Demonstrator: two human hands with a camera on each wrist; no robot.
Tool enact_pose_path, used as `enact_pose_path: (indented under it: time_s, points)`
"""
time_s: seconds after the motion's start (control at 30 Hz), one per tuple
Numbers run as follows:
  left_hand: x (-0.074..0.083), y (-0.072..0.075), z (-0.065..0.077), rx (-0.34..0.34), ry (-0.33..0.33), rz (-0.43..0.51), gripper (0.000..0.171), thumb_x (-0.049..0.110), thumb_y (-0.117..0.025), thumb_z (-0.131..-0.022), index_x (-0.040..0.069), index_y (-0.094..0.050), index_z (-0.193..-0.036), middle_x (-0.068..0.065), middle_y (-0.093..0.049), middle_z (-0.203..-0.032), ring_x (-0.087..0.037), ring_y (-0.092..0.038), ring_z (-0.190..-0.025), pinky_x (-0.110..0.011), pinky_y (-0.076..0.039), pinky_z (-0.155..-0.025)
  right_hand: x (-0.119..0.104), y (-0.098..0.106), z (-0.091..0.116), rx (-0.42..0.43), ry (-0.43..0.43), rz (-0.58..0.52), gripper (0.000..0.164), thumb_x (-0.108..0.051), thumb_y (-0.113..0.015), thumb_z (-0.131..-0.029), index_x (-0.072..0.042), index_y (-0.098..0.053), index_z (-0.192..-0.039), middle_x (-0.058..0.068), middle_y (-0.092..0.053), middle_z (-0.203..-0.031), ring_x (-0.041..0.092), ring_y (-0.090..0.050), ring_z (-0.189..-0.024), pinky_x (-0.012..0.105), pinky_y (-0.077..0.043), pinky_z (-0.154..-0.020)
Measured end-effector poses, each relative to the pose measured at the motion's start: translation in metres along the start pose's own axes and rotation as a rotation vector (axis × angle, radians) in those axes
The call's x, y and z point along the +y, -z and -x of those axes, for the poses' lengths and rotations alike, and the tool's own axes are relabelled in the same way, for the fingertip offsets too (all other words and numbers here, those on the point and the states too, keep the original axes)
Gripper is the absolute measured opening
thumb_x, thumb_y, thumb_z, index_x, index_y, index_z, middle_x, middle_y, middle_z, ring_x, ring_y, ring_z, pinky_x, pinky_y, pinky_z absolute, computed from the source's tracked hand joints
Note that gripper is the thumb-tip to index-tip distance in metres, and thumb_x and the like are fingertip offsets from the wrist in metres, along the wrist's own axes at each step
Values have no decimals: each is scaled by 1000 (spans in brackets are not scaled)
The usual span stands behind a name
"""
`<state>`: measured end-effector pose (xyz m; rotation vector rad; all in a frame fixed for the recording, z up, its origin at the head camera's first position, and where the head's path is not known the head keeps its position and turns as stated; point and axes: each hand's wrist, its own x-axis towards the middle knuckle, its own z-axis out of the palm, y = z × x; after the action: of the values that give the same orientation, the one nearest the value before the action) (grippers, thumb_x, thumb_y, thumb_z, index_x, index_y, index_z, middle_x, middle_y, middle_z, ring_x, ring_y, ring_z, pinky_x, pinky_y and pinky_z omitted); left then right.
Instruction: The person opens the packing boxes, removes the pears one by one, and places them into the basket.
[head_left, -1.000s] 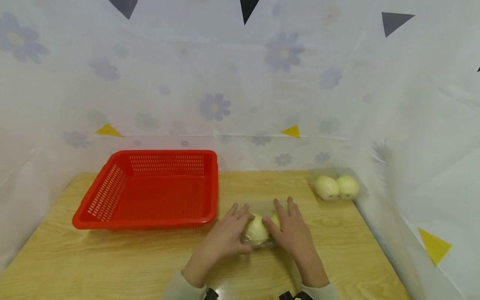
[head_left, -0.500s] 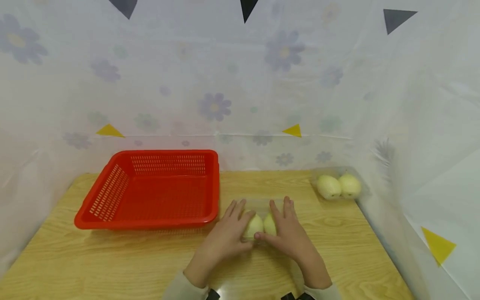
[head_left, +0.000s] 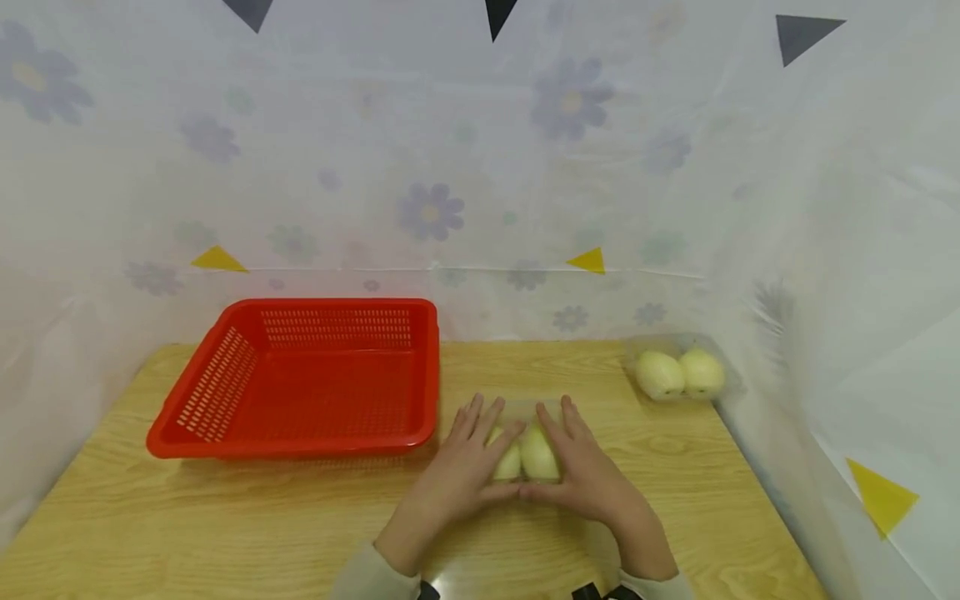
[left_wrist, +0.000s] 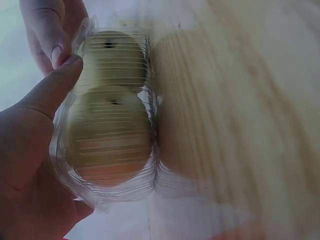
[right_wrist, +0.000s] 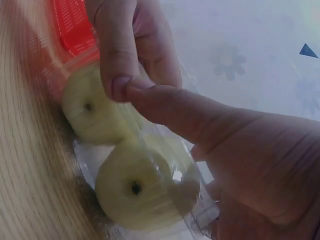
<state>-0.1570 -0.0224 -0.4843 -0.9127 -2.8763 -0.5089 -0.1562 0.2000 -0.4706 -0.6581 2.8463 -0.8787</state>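
A clear plastic clamshell box [head_left: 517, 408] with two pale yellow pears [head_left: 538, 454] lies on the table in front of me. My left hand [head_left: 459, 471] spreads over its left side and my right hand [head_left: 596, 475] over its right side, fingers extended across the lid. Both thumbs reach inward along the near edge, their tips together. In the left wrist view the ribbed box wall [left_wrist: 125, 192] shows the pears inside, with the thumbs at the lid's rim. The right wrist view shows the dark-eyed end of a pear [right_wrist: 137, 187] beneath the thumbs.
A red plastic basket [head_left: 330, 392] with slotted sides stands on the left of the wooden table [head_left: 262, 525]. At the back right sits another clear box holding two pears [head_left: 660, 375]. A white flowered curtain [head_left: 510, 167] hangs behind and along the sides.
My right thumb has slid from over the pears down to the box's near edge, meeting the left thumb. More of the right pear now shows. The basket and far box stay put.
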Motion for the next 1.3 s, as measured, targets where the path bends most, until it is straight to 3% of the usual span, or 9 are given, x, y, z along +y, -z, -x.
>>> enact_pose_path:
  time_s: [0.17,0.37,0.57,0.77,1.07,1.3]
  points:
    - [-1,-3,0,-2,-16,-17,81,72,-43,-92,26,-32,-157,-14,-13,-166,-41,-4,-152,-56,-15,-121,5,-1,-1,7,-18,-46,120,-65,-75,-74,-8,-15,-160,25,6,-164,48,-5,-149,69,-26,-111]
    - [-3,-1,1,-28,-29,-18,78,65,-47,-95,23,-30,-158,-16,-12,-166,-43,-1,-152,-57,-14,-121,6,-5,-3,-22,-26,-87,122,-60,-77,-75,-10,-5,-161,24,14,-163,48,5,-149,71,-20,-111]
    - [-5,-2,1,-47,-43,-18,72,55,-51,-98,22,-29,-158,-17,-10,-166,-43,1,-152,-57,-11,-122,4,-5,-4,-40,-49,-61,120,-58,-79,-75,-7,-11,-160,24,13,-163,48,5,-149,71,-22,-111]
    - [-4,-2,0,-48,-48,-46,68,53,-47,-101,21,-29,-158,-20,-10,-166,-44,0,-152,-58,-11,-121,4,-5,-2,-15,-19,-32,116,-62,-74,-78,-7,-12,-160,24,11,-163,48,2,-150,71,-23,-110]
    - [-2,-1,-1,-46,-59,-72,65,54,-38,-103,20,-29,-158,-19,-10,-166,-44,0,-152,-59,-12,-121,2,-1,-3,-19,-38,-53,107,-60,-68,-86,-9,-10,-160,22,11,-164,47,1,-150,72,-24,-110]
    - [-2,-1,0,-54,-48,-78,63,52,-36,-104,20,-29,-158,-20,-11,-166,-45,-1,-152,-59,-12,-121,4,-3,-5,-25,-41,-67,108,-60,-69,-85,-9,-11,-160,24,10,-164,48,-1,-150,71,-26,-110]
